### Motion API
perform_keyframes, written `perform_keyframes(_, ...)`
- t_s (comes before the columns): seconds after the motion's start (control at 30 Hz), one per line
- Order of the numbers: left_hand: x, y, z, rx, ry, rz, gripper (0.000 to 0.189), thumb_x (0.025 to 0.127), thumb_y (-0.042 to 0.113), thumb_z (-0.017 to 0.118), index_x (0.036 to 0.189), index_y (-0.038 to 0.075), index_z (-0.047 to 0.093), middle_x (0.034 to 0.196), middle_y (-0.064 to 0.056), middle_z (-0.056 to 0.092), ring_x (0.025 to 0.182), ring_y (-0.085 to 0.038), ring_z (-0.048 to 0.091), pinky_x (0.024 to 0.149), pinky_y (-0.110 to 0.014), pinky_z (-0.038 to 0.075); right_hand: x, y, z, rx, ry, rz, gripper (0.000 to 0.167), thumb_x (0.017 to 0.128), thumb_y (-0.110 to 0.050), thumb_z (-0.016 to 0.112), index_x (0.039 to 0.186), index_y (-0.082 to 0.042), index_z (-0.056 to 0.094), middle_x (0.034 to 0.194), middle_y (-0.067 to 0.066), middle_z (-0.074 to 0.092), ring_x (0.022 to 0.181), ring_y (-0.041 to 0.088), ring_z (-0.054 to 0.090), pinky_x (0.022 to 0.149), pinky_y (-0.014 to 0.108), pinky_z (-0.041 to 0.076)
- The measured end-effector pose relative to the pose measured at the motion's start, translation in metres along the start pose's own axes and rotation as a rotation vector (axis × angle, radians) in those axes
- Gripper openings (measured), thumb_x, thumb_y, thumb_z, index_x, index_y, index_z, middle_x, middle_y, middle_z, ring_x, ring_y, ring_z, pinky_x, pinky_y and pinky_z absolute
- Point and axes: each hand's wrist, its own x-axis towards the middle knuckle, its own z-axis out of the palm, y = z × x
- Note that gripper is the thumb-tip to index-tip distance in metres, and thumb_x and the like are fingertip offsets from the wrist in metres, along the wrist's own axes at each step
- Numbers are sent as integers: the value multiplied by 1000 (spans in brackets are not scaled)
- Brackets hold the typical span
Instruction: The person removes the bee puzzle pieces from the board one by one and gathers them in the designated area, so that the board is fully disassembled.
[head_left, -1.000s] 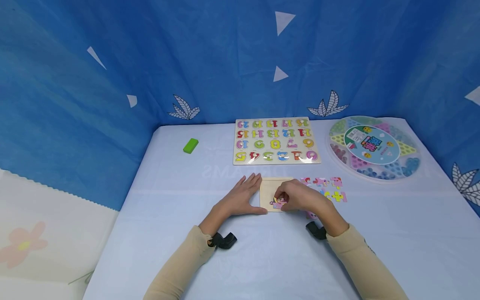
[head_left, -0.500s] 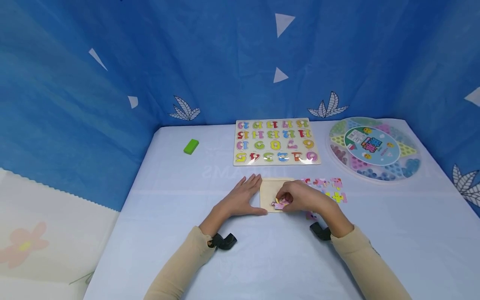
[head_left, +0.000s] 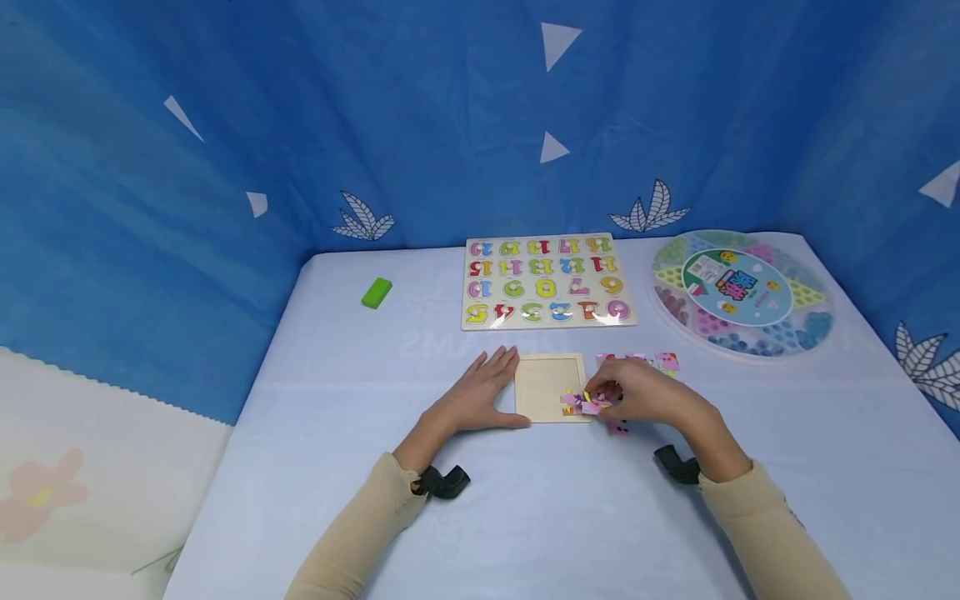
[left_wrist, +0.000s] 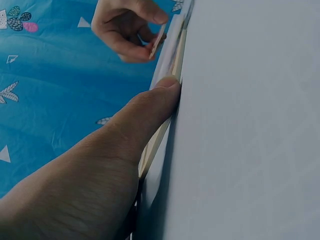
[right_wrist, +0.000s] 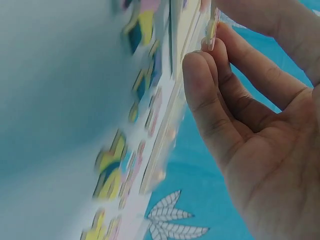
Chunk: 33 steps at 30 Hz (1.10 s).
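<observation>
My left hand [head_left: 480, 400] rests along the left side of a small square wooden puzzle tray [head_left: 542, 383], fingers straight. Its thumb [left_wrist: 160, 97] lies against the tray's front edge. At the tray's right side, my right hand [head_left: 645, 390] pinches a thin pink and yellow jigsaw piece [head_left: 594, 407] between thumb and fingertips. The right wrist view shows this piece [right_wrist: 213, 31] edge-on. Pink and orange printing shows in the tray's front right corner, right beside the held piece. Several loose jigsaw pieces [head_left: 667, 361] lie right of the tray, partly hidden by the right hand.
A number puzzle board [head_left: 547, 283] lies behind the tray. Back right is a round clear case [head_left: 742, 296] with coloured beads. A green block [head_left: 377, 292] sits at the back left. Blue curtains [head_left: 420, 125] hang behind the white-covered table [head_left: 525, 517].
My right hand has moved right, from over the tray to its right edge, with the jigsaw piece pinched. The left hand stays by the tray. The head view has shifted slightly.
</observation>
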Motion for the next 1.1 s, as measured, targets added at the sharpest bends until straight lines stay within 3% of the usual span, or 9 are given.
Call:
perform_keyframes(0.8, -1, 1, -1, -10, -7, -4, 110, 79, 69, 63, 157, 10, 11, 166, -1, 8, 154, -17, 2, 127, -39, 3, -48, 40, -8, -36, 50, -19, 25, 73, -9, 82, 97, -10, 74, 88, -5, 63, 76, 5, 53, 65, 21, 51)
perform_keyframes(1.1, -1, 1, -1, -2, -3, -1, 111, 79, 70, 63, 157, 10, 12, 166, -1, 8, 154, -17, 2, 127, -40, 3, -56, 45, -7, -47, 63, 46, 27, 72, -6, 82, 97, -8, 73, 88, -5, 64, 76, 7, 52, 63, 19, 49)
